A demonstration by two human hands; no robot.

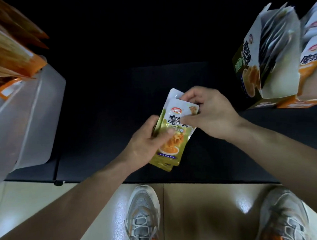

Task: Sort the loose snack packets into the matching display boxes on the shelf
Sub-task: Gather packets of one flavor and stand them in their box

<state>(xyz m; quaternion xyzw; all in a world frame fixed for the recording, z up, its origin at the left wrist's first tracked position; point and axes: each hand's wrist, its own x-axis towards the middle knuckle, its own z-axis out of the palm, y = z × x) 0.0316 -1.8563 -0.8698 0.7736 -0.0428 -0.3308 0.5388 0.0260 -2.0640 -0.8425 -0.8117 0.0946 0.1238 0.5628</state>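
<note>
A small stack of yellow-green snack packets (pixel 173 138) is held over the dark shelf (pixel 102 135) at mid-frame. My left hand (pixel 147 143) grips the stack from its left side, thumb across the front. My right hand (pixel 207 113) pinches the top edge of the front packet. At the upper right stands an open green display box (pixel 247 69) with several white packets upright inside. Beside it, further right, is an orange display box (pixel 309 68) of the same brand.
A translucent plastic bin (pixel 30 118) sits at the left on the shelf, with orange packets (pixel 13 55) sticking out of it. The shelf's front edge runs across the frame above my two grey sneakers (pixel 144 215) on the glossy tiled floor.
</note>
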